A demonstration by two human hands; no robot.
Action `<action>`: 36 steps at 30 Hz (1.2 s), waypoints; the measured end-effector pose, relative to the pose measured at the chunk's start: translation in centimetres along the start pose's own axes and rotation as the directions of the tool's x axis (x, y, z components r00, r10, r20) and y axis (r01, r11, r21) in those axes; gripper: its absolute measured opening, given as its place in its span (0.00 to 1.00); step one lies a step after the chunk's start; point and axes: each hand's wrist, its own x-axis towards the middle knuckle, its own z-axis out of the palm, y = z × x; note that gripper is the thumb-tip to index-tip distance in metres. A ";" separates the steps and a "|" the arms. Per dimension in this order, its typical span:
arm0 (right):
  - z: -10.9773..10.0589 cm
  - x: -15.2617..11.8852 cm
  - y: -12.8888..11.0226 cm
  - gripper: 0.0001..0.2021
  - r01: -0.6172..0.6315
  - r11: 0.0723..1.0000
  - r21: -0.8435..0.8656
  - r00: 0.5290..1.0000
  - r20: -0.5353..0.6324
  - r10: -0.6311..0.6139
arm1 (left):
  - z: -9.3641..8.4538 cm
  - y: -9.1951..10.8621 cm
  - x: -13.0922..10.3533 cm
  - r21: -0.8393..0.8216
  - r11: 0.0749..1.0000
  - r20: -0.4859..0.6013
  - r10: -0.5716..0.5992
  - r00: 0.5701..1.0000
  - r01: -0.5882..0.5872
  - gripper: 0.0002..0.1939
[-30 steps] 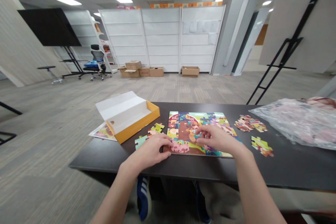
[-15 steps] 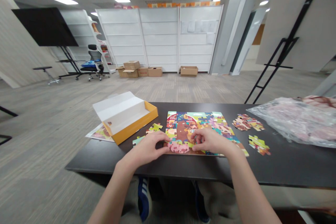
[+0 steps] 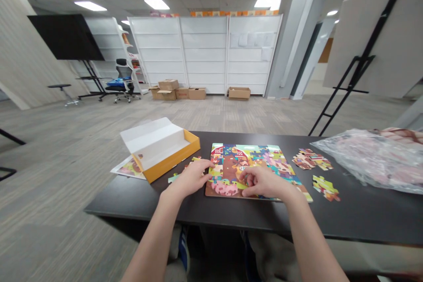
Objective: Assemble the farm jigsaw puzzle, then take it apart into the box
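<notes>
A farm-scene jigsaw puzzle [image 3: 228,188] lies in its flat board on the dark table. A pink spotted animal shows along its lower left, and a brown patch fills part of the left side. At the board's left edge my left hand [image 3: 194,177] rests with thumb and fingers apart, fingertips by the edge. My right hand [image 3: 266,181] hovers low over the lower middle, fingers bent, thumb and forefinger apart with no piece visible between them. Loose puzzle pieces [image 3: 325,187] lie right of the board, with another cluster [image 3: 309,159] behind. More pieces [image 3: 173,178] are partly hidden beyond my left hand.
An open yellow box [image 3: 172,158] with a white lid stands at the table's left, over a printed sheet [image 3: 130,168]. Clear plastic wrap [image 3: 370,156] covers the right end of the table [image 3: 231,213]. An easel-like stand [image 3: 350,72] rises beyond.
My left hand has shifted up along the board's left edge, uncovering its lower left corner. My right hand stays nearly in place. The camera view has tilted slightly up.
</notes>
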 end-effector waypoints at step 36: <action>0.2 0.2 -0.2 0.12 -0.009 0.999 -0.047 1.000 -0.001 0.009 | -0.3 1.4 -0.5 0.051 0.999 0.038 0.008 0.999 -0.009 0.07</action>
